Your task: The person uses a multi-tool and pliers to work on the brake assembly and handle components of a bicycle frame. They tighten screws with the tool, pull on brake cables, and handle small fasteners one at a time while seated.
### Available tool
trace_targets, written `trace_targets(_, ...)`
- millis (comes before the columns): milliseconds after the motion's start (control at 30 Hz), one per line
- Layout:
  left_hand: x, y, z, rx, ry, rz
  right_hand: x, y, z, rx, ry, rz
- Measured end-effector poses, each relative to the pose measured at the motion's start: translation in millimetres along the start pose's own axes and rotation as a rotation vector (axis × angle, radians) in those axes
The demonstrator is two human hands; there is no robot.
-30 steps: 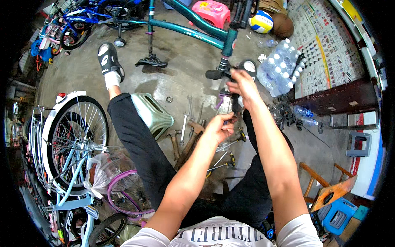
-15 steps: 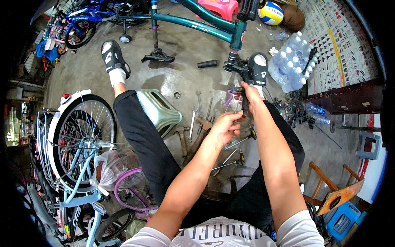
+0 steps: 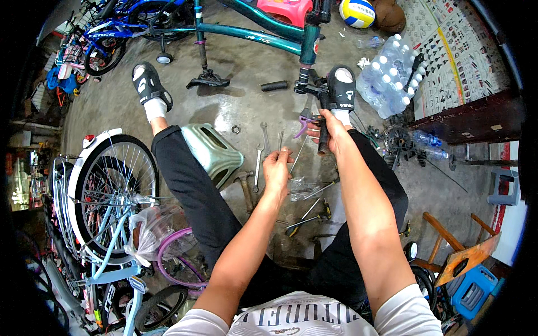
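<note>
The dark handlebar (image 3: 323, 126) is gripped near its end by my right hand (image 3: 336, 133), with fingers passing behind it. A purple brake lever (image 3: 304, 126) sticks out beside those fingers. To the left, my left hand (image 3: 276, 168) is closed in a pinch over tools on the floor; what it pinches, if anything, I cannot make out. A slim metal tool (image 3: 280, 138) shows just beyond its fingertips. Two wrenches (image 3: 258, 168) and a hammer (image 3: 245, 190) lie left of it. Screwdrivers with yellow-black handles (image 3: 326, 210) lie between my legs.
A green bicycle frame (image 3: 258, 35) stands ahead, with a loose black grip (image 3: 274, 86) below it. A pale green stool (image 3: 216, 154) sits by my left leg. Bottled water (image 3: 386, 78) is at the right, a light-blue bicycle (image 3: 106, 224) at the left.
My left hand has left the handlebar's end and moved left over the tools. The right hand's fingers have shifted and remain around the handlebar. The whole view has shifted slightly.
</note>
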State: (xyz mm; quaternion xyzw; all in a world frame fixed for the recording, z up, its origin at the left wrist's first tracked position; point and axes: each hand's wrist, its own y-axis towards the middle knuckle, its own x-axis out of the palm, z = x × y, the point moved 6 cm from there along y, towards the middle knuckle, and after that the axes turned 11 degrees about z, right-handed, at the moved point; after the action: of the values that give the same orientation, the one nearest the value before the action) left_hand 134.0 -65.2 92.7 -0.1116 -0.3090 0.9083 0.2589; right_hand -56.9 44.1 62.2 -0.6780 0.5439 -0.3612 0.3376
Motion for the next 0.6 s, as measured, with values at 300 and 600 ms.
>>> trace_targets(300, 10.9, 8.1, 3.0, -0.088, -0.112, -0.044, -0.2, -36.1, 33.4, 0.052, 0.173, -0.035)
trace_targets(600, 21.3, 14.0, 45.6, 0.018, 0.007, -0.208, 0.8, -82.2, 44.4, -0.009, 0.165, 0.022)
